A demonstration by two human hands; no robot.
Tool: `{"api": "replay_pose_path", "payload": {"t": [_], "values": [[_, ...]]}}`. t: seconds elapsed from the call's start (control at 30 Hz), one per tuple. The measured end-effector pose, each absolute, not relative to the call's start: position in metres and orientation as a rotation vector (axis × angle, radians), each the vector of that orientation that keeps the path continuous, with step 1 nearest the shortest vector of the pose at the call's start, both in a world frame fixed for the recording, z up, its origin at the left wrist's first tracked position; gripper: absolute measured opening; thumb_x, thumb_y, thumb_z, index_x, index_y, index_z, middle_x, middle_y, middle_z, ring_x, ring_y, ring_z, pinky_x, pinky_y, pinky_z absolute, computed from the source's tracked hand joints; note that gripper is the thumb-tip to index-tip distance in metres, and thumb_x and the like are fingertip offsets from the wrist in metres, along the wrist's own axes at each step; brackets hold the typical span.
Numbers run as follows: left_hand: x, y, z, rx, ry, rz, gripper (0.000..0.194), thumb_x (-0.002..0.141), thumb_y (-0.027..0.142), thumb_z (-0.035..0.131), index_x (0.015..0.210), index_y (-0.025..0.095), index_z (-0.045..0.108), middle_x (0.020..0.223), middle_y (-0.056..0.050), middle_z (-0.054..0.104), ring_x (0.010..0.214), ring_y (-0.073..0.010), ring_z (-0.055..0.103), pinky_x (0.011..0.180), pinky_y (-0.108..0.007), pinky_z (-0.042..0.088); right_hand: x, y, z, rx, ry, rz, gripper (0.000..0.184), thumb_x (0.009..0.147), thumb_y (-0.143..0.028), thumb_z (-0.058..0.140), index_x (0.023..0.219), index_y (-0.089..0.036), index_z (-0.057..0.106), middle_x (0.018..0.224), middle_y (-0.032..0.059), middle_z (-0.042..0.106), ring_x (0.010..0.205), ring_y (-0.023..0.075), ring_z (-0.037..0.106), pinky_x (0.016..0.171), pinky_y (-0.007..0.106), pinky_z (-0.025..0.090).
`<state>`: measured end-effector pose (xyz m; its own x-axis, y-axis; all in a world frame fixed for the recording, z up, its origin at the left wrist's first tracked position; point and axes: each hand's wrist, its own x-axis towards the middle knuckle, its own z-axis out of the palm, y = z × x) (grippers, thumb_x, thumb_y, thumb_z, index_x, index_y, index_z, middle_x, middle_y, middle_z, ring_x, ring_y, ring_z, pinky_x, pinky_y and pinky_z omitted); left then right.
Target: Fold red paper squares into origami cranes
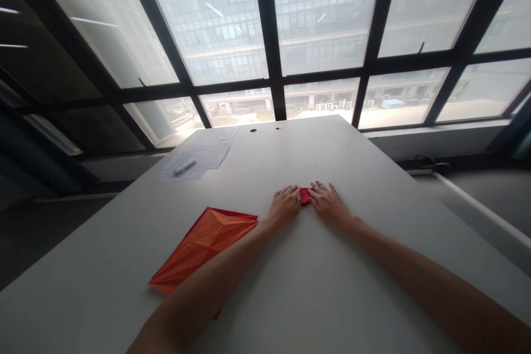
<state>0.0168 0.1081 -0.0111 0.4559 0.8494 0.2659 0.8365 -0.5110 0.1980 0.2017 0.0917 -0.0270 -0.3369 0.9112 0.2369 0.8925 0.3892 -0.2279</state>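
Note:
A small piece of red folded paper (305, 196) lies on the white table between my two hands. My left hand (286, 203) rests palm down over its left side, fingers flat and partly covering it. From the right, my right hand (329, 203) lies on the other edge with its fingers spread. Only the middle of the red paper shows, so its full shape is hidden. Beside my left forearm is a larger orange-red sheet of creased paper (207, 238), and the forearm hides part of it.
The white table (332, 287) runs toward large windows. White papers (211, 156) with faint lines lie at the far left, and a whitish tube-like object (185, 167) is on top. Round holes, including a dark one (253, 130), are near the far edge.

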Motion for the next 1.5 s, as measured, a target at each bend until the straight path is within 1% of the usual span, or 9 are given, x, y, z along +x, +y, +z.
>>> {"api": "replay_pose_path", "payload": {"t": [0.17,0.33,0.5,0.73,0.93,1.1,1.23,1.37,1.5], "values": [[0.017,0.105,-0.001,2.588,1.537,0.637,0.037,0.1,0.034,0.039,0.099,0.024,0.075,0.111,-0.006,0.071,0.107,-0.0221,0.06,0.102,-0.039,0.04,0.214,0.101,-0.031,-1.861,-2.147,0.037,0.05,0.103,-0.042,0.026,0.141,-0.02,0.05,0.156,0.0166,0.035,0.148,0.0295,0.021,0.116,0.058,0.011],[0.018,0.106,-0.005,2.538,1.54,0.684,0.026,0.094,0.033,0.051,0.109,0.026,0.071,0.116,-0.005,0.068,0.109,-0.0227,0.058,0.099,-0.038,0.043,0.215,0.105,-0.036,-1.852,-2.123,0.066,0.053,0.1,-0.04,0.036,0.147,-0.015,0.041,0.157,0.017,0.032,0.148,0.0286,0.021,0.117,0.055,0.014],[0.016,0.113,-0.009,2.336,1.519,0.866,0.036,0.099,0.032,0.04,0.127,0.026,0.062,0.125,-0.003,0.067,0.116,-0.021,0.058,0.102,-0.036,0.044,0.212,0.104,-0.034,-1.924,-1.992,0.044,0.068,0.098,-0.049,0.039,0.152,-0.009,0.029,0.158,0.0192,0.03,0.147,0.0306,0.021,0.117,0.051,0.016],[0.012,0.127,-0.015,2.085,1.555,0.942,0.038,0.097,0.034,0.045,0.123,0.016,0.066,0.112,-0.008,0.07,0.101,-0.0207,0.064,0.093,-0.031,0.049,0.212,0.099,-0.03,-1.98,-1.996,0.056,0.067,0.098,-0.056,0.037,0.143,-0.007,0.044,0.153,0.0227,0.037,0.145,0.0339,0.024,0.116,0.053,0.016],[0.013,0.118,-0.014,2.401,1.594,0.762,0.034,0.086,0.045,0.063,0.115,0.027,0.071,0.118,-0.007,0.063,0.113,-0.028,0.054,0.099,-0.041,0.041,0.214,0.101,-0.032,-1.916,-2.074,0.134,0.057,0.1,-0.051,0.036,0.147,-0.02,0.042,0.156,0.0164,0.034,0.146,0.0312,0.022,0.114,0.059,0.014],[0.012,0.115,-0.013,2.363,1.49,0.841,0.028,0.08,0.036,0.072,0.106,0.026,0.07,0.112,-0.006,0.068,0.113,-0.0285,0.055,0.098,-0.042,0.039,0.213,0.102,-0.033,-1.903,-2.032,0.123,0.054,0.099,-0.049,0.039,0.141,-0.016,0.049,0.153,0.0182,0.038,0.145,0.0315,0.025,0.115,0.058,0.016],[0.013,0.119,-0.016,2.139,1.313,0.988,0.023,0.077,0.021,0.071,0.1,0.023,0.067,0.094,-0.004,0.072,0.093,-0.0227,0.064,0.087,-0.036,0.047,0.214,0.103,-0.034,-1.843,-1.993,0.159,0.046,0.098,-0.046,0.043,0.134,-0.019,0.056,0.152,0.0169,0.041,0.144,0.0326,0.028,0.113,0.062,0.017],[0.014,0.124,-0.015,1.791,1.11,1.171,0.024,0.079,0.023,0.069,0.101,0.019,0.061,0.086,-0.004,0.07,0.071,-0.0158,0.065,0.064,-0.027,0.051,0.212,0.107,-0.033,-1.662,-1.871,0.197,0.042,0.097,-0.045,0.046,0.121,-0.017,0.066,0.14,0.018,0.054,0.136,0.0326,0.042,0.113,0.056,0.026],[0.014,0.123,-0.007,1.534,0.964,1.323,0.037,0.077,0.032,0.075,0.106,0.017,0.057,0.086,-0.004,0.069,0.072,-0.0155,0.067,0.065,-0.026,0.054,0.205,0.109,-0.028,-1.321,-1.651,0.45,0.041,0.092,-0.046,0.054,0.114,-0.015,0.07,0.115,0.0152,0.07,0.109,0.0286,0.064,0.097,0.044,0.048]]}}
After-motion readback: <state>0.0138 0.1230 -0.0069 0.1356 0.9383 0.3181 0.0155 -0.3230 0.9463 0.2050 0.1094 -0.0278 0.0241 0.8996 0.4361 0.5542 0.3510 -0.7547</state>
